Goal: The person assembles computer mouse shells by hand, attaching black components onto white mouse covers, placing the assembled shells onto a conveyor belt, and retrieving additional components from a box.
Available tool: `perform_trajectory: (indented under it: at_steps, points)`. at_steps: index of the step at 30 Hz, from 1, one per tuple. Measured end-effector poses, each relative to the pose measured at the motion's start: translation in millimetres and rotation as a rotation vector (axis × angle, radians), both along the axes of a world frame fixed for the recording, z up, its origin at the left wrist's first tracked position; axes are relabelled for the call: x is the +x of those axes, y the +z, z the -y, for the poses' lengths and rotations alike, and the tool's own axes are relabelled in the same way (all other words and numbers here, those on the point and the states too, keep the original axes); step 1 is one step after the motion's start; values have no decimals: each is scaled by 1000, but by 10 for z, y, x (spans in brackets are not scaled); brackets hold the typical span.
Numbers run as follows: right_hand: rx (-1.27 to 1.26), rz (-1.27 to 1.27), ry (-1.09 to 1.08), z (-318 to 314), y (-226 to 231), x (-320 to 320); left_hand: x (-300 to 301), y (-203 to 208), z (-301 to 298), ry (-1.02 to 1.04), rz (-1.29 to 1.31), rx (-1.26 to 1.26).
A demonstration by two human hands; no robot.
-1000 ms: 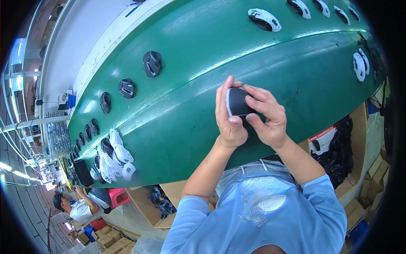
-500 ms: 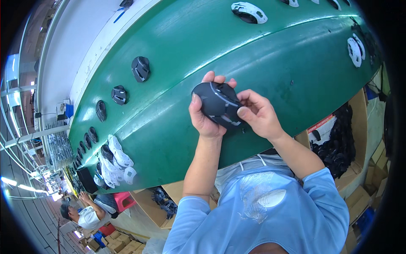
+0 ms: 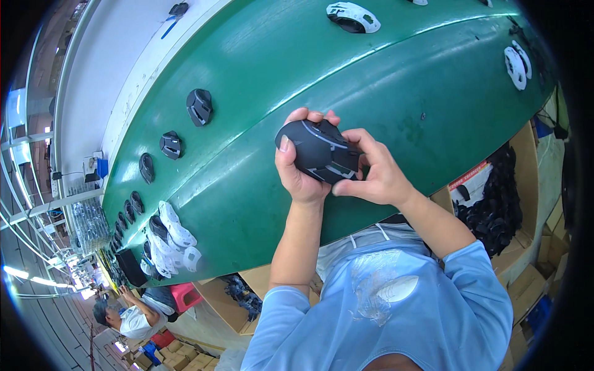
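A black computer mouse (image 3: 318, 148) with grey trim lines is held up over the green table. My left hand (image 3: 298, 170) wraps round its left side, thumb on top and fingertips curling over the far edge. At the mouse's right end, my right hand (image 3: 377, 170) grips it between the thumb, low on the near edge, and the fingers at the far corner. Part of the mouse's right end is hidden by these fingers. Two more black mice, one nearer the middle (image 3: 200, 107) and one farther left (image 3: 171, 144), sit on the table to the left.
Several black mice run down the green table's (image 3: 260, 229) left end, beside a pile of white shells (image 3: 167, 247). White-and-black shells (image 3: 353, 18) lie at the far side. A carton of black parts (image 3: 495, 204) stands at right, another carton (image 3: 241, 295) below. A co-worker (image 3: 139, 316) sits far left.
My right thumb has moved down and left along the mouse's near edge, and the fingers have opened around its right end. The view has shifted slightly; the left hand keeps its hold.
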State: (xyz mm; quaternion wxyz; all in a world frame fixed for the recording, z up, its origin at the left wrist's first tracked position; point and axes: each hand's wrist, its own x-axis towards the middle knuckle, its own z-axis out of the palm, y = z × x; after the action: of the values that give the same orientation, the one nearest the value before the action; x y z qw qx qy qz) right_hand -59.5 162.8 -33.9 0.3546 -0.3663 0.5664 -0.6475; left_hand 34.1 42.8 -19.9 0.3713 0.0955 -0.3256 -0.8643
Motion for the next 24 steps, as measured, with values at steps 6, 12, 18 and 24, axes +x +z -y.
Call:
perform_trajectory:
  at_steps: [6, 12, 18, 24]
  points:
    - [-86, 52, 48, 38, -59, 13, 26, -38, -19, 25, 17, 44]
    - [-225, 62, 24, 220, 195, 70, 280, 10, 54, 258, 483, -771]
    - [-246, 96, 136, 302, 264, 16, 426, -1, 103, 383, 594, -925]
    - [-256, 418, -16, 830, 223, 33, 23, 236, 689, 228, 587, -814]
